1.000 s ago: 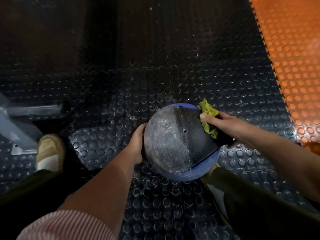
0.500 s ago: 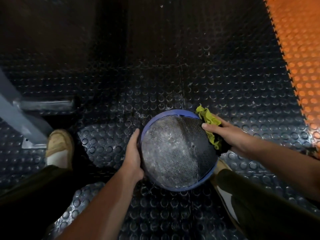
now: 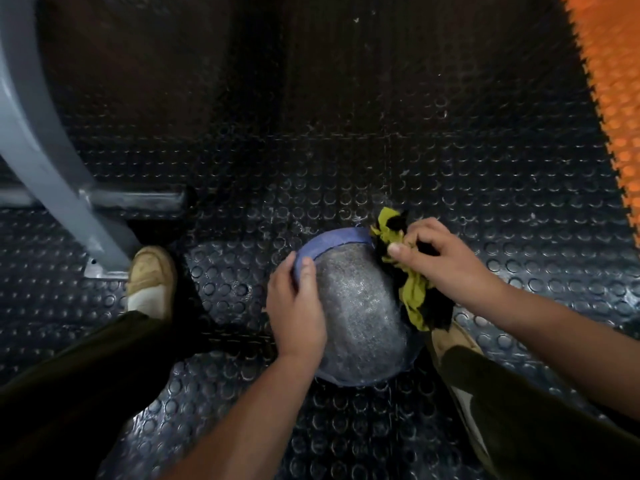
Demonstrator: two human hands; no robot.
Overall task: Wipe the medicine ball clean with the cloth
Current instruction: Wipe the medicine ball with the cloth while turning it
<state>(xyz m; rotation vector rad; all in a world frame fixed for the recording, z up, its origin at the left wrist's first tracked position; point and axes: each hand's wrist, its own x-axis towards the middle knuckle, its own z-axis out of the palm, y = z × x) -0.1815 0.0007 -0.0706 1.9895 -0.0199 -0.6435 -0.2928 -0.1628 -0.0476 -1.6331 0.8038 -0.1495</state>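
A dusty grey medicine ball (image 3: 360, 306) with a blue band along its far edge sits on the studded floor between my feet. My left hand (image 3: 298, 306) lies over its left side, fingers curved around the surface up to the blue band. My right hand (image 3: 436, 258) grips a bunched yellow-and-black cloth (image 3: 412, 292) against the ball's upper right side. The cloth hangs down over the right edge and hides that part of the ball.
The black studded rubber floor (image 3: 346, 150) spreads all around. A grey metal frame leg (image 3: 45, 161) with a floor bar stands at left, beside my left shoe (image 3: 149, 282). My right shoe (image 3: 450, 341) touches the ball's lower right. Orange studded tiles (image 3: 613, 81) run along the right edge.
The ball has turned, so its black panel is out of sight. My left hand slid from the ball's side up onto its top left. My right hand bunched the cloth tighter.
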